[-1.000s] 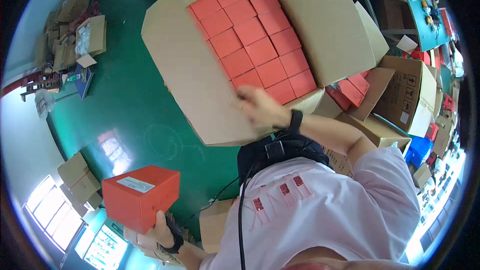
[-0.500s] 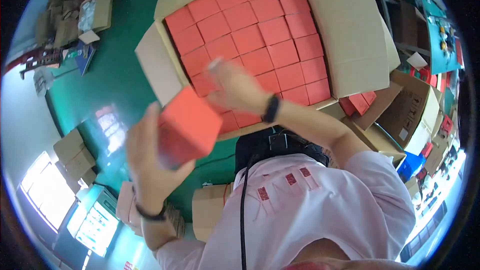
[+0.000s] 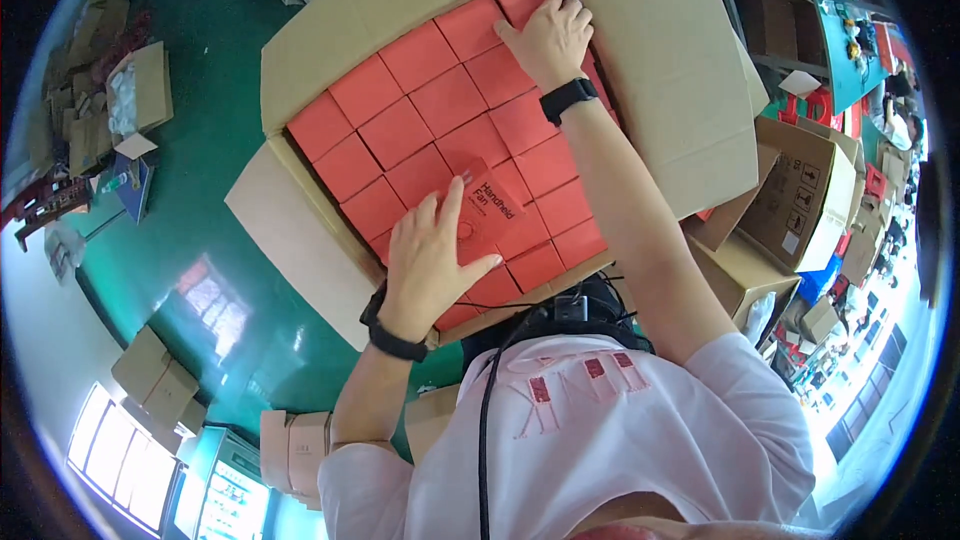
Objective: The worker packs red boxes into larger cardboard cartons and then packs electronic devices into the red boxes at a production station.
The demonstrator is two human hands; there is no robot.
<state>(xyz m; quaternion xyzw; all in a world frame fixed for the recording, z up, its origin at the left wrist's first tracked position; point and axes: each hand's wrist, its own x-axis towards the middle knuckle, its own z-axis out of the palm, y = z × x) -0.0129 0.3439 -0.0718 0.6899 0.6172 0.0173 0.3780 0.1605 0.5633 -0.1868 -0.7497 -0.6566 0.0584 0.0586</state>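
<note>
An open cardboard carton (image 3: 350,10) is filled with rows of red boxes (image 3: 396,133). Near the middle of them, one red box with dark print on its top (image 3: 490,210) sits at a slight angle to its neighbours. My left hand (image 3: 425,260) rests against the left side of that printed box, fingers and thumb spread. At the carton's far right corner, my right hand (image 3: 555,40) lies over the red boxes with its thumb apart; its fingertips bend down beside the carton's wall. Both wrists wear black bands.
Wide carton flaps (image 3: 690,70) fold outward around the opening. On the right stand another open cardboard box (image 3: 800,200) and a cluttered teal table (image 3: 840,50). Stacked cartons (image 3: 155,375) are on the green floor to the left. A black cable (image 3: 484,420) hangs down my shirt.
The red box in my left hand came from beside the carton onto the packed rows, and the left fingers spread. My right hand moved from the near rows to the far right corner.
</note>
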